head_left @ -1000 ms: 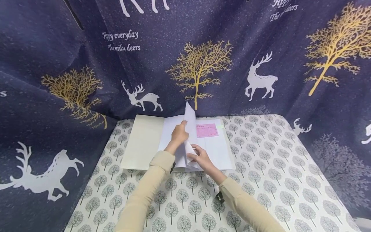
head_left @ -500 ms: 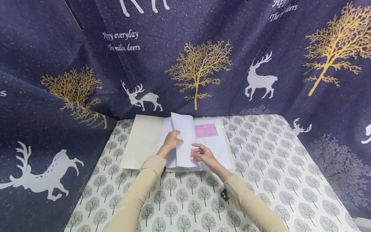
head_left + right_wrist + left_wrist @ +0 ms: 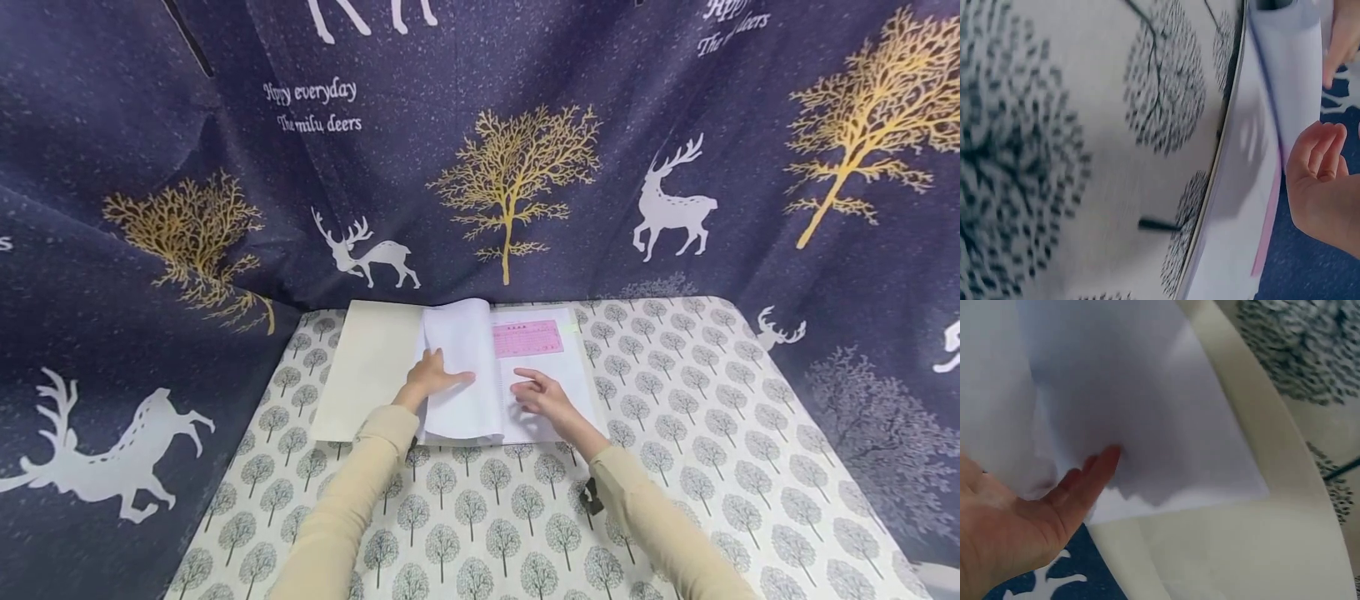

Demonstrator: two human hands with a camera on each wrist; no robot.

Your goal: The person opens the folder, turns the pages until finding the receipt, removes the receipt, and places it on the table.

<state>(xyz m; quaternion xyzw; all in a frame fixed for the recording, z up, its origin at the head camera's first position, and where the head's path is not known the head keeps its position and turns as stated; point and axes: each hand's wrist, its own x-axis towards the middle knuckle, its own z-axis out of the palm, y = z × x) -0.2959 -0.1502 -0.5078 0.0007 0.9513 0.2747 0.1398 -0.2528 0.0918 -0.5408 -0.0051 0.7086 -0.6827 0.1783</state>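
An open folder or booklet with a cream cover (image 3: 367, 375) lies at the back of the table, holding white sheets. One white page (image 3: 465, 412) curves over toward the left side. My left hand (image 3: 433, 375) presses on this page with thumb spread to the right; in the left wrist view, the fingers of the left hand (image 3: 1035, 525) lie against the white paper. My right hand (image 3: 543, 396) hovers over the right-hand sheet (image 3: 558, 375), fingers loosely bent and holding nothing. A pink printed slip (image 3: 528, 338) sits on that sheet, its left end at the curved page's edge.
A pale green tab (image 3: 571, 327) sticks out at the folder's right edge. The tablecloth (image 3: 675, 400) has a grey tree print. Behind the table hangs a dark blue curtain (image 3: 435, 183) with deer and golden trees.
The page has swung from upright over to the left and lies flatter. My left hand moved left and down with it. My right hand let go of the page and drew slightly right.
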